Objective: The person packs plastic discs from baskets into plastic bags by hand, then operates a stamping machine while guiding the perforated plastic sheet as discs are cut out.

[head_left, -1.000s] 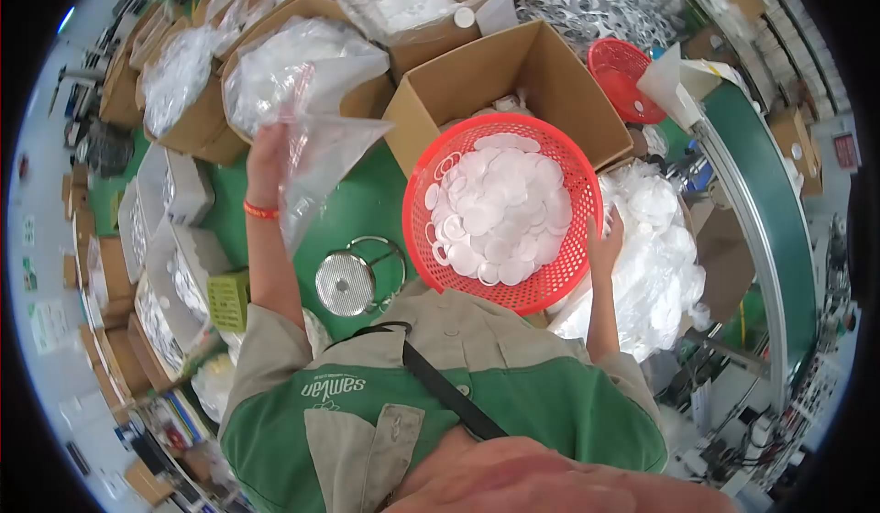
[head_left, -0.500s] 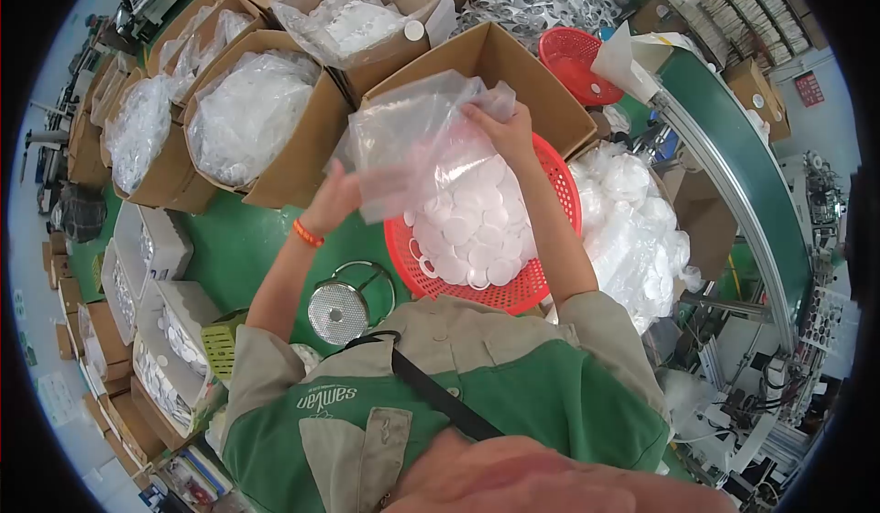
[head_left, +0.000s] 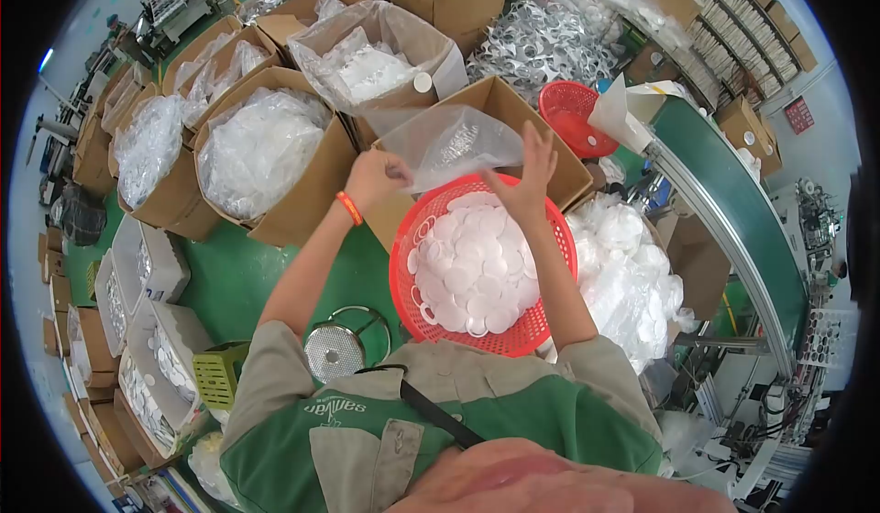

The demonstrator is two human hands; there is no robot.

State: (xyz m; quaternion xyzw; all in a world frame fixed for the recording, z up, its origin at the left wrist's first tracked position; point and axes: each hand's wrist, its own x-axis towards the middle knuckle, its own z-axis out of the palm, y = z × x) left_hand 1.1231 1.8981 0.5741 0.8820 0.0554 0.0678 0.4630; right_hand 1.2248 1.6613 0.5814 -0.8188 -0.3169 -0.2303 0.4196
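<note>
A clear plastic bag (head_left: 456, 144) hangs over the open cardboard box (head_left: 559, 160) in front of me. My left hand (head_left: 378, 179), with an orange wristband, has its fingers closed at the bag's lower left corner. Beside the bag's right edge, my right hand (head_left: 524, 181) is open with its fingers spread. Below both hands stands a red perforated basket (head_left: 561, 286) holding many thin white discs (head_left: 477, 265), some of them rings. My right forearm crosses over the basket's right side.
Cardboard boxes (head_left: 302, 206) lined with plastic stand at the left and back. To the right lies a heap of clear bags of white pieces (head_left: 628, 275), near a curved green conveyor (head_left: 733, 183). A round metal stool (head_left: 333, 353) and grey bins (head_left: 137, 339) stand at lower left.
The bag has moved away from me and now lies lower over the box. My right hand has let go of it and spread its fingers. My left hand has closed at its corner.
</note>
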